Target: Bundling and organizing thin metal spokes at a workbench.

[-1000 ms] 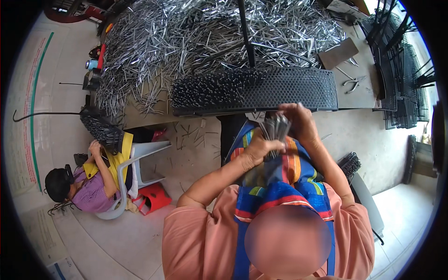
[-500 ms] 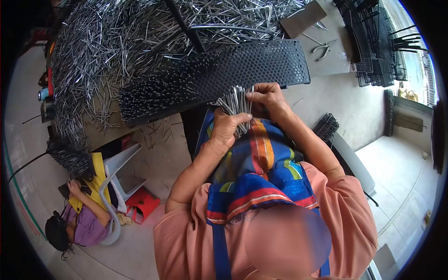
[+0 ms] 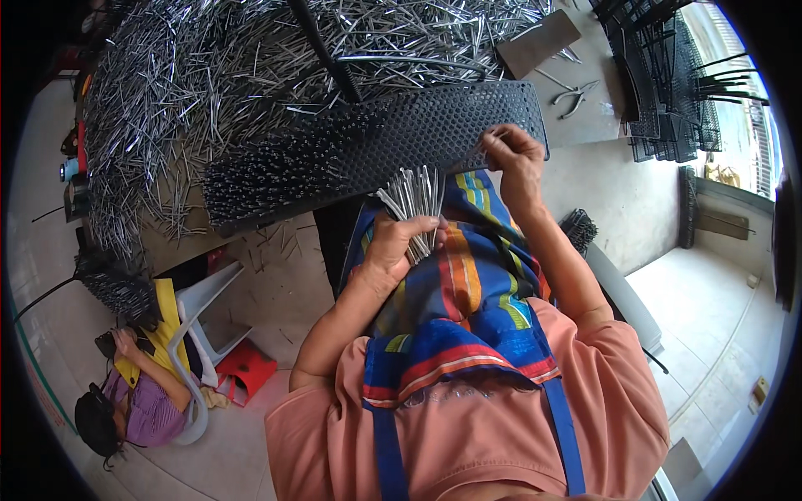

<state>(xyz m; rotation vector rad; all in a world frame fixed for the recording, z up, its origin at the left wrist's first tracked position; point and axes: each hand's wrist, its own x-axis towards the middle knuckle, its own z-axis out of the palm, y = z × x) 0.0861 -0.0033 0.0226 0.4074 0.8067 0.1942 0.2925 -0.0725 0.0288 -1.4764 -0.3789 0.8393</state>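
My left hand (image 3: 391, 246) is wrapped round a fanned bundle of thin silvery metal strips (image 3: 415, 196), held above my striped apron. In front of it lies a long, curved black perforated panel (image 3: 451, 121). Dark prongs (image 3: 280, 171) stand densely on the panel's left half, while the right half shows bare holes. Above the panel's near edge, towards its right end, my right hand (image 3: 514, 154) is pinched closed, apart from the bundle. Motion blur hides what its fingertips hold.
Loose metal strips (image 3: 242, 75) heap the table behind the panel. A black rod (image 3: 322, 46) rises over it. Pliers (image 3: 575, 98) and a brown flat piece (image 3: 539, 43) lie at the right. More black mesh panels (image 3: 660, 92) hang beyond. Another person (image 3: 146, 401) sits at lower left.
My right hand has left the bundle and moved right and up to the panel's right part. My left hand keeps the bundle, slightly lower and left. The view has shifted a little.
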